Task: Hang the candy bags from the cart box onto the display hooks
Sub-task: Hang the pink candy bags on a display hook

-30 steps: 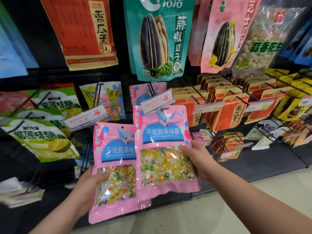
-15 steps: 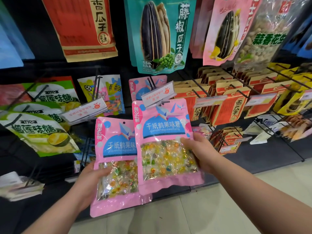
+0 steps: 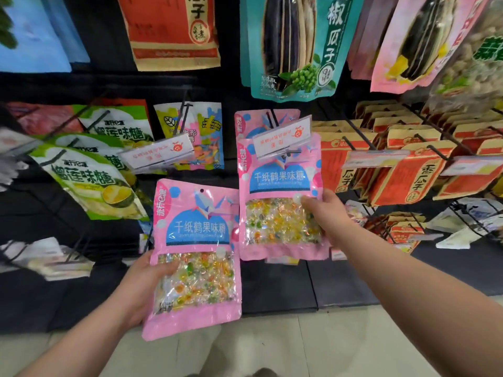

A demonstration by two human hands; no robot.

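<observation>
2 pink candy bags held: left hand [image 3: 141, 289] 1, right hand [image 3: 330, 213] 1.

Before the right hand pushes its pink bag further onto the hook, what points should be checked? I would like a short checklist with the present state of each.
1. Right hand grips the upper pink bag at its right edge: ok.
2. Bag top reaches the hook under the price tag: ok.
3. Hook tip passes through the bag's hang hole: cannot tell, the tag covers it.
4. Same product behind on this hook: ok, a matching pink bag hangs there.
5. Left hand holds the second pink bag securely, clear of the hook: ok.
6. Second bag's hang hole is open and untorn: ok.
</observation>
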